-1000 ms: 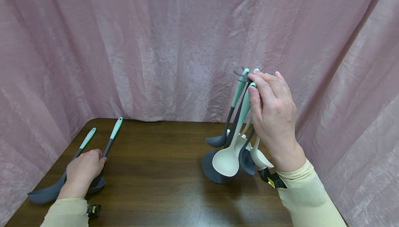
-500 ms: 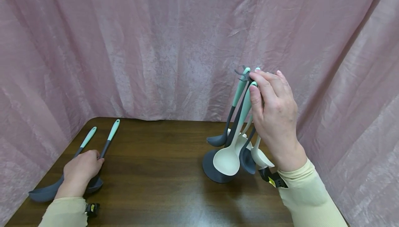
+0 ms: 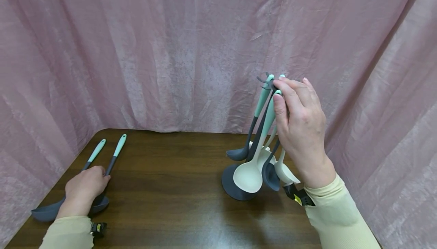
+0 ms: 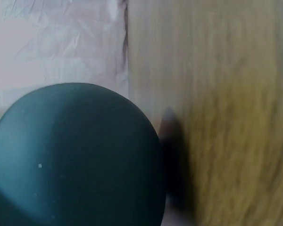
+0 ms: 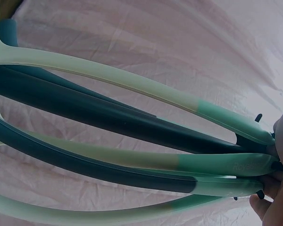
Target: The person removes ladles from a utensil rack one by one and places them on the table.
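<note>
Left hand [image 3: 85, 184] and inner ladle [image 3: 110, 164]: shifted leftward together since the earlier head frames, closer to the outer ladle [image 3: 48, 212]; the right side looks all but unchanged.
Curtain [image 3: 191, 51]: pink, hanging behind the table and along both sides.
Table [image 3: 174, 173]: brown wood, with the inner and outer ladles at its left end and the stand at its right.
Stand [image 3: 232, 190]: dark, upright on a round base, hung with white and grey utensils; the white ladle [image 3: 247, 178] hangs in front, its bowl overlapping the base in view.
Ladle pair: grey with mint handles, slanting much alike, handle ends apart, bowls toward the person; a dark bowl fills much of the left wrist view, but whose it is I cannot tell.
Right grip: thumb and fingers of the right hand [image 3: 302, 127] bend in close about the stand's top, with little gap; how firmly, I cannot tell.
Left grip: curled closed round the inner ladle's shaft, over the outer ladle; whether it touches that one is hidden.
Step in hand: probably bringing the inner ladle alongside the outer one, the stand steadied meanwhile.
Next move: would call for settling the inner ladle flat, then loosening the left fingers without nudging its neighbour.
</note>
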Motion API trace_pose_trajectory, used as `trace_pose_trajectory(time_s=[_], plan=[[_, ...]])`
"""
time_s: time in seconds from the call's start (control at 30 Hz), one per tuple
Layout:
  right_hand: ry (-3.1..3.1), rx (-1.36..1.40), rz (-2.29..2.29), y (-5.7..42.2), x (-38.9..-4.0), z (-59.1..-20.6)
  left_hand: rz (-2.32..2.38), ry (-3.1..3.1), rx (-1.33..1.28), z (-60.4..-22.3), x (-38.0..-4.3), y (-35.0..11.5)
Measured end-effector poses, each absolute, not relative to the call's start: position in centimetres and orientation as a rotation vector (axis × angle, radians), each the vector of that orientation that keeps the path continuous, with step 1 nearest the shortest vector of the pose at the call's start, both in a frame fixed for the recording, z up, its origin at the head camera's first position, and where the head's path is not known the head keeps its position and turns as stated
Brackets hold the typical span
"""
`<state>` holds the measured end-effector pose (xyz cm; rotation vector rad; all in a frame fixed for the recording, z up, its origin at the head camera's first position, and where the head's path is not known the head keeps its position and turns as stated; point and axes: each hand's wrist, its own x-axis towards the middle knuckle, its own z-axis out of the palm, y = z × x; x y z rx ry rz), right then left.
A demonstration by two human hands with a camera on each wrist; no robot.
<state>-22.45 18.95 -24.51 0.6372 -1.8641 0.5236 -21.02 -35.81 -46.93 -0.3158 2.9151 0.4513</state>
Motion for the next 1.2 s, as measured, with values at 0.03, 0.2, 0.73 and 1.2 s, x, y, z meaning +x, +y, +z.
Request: trace_pose_trajectory(time_s=[0.03, 0.2, 0.73, 1.2], plan=[[-1.864, 0.636, 0.524, 19.0, -22.4, -24.5, 0.451, 2.914, -0.318, -46.9, -21.0, -35.9], [-1.866, 0.633, 0.523, 19.0, -22.4, -24.5, 0.448, 2.897, -0.334, -46.8, -20.7, -36.1], [-1.872, 0.629, 0.523, 19.1, -22.4, -24.6, 0.449, 2.867, -0.383, -46.8, -20.3, -36.6], [-1.876, 0.627, 0.526, 19.3, -22.4, -24.7, 0.437, 2.856, -0.388, -47.1, -20.6, -37.0]])
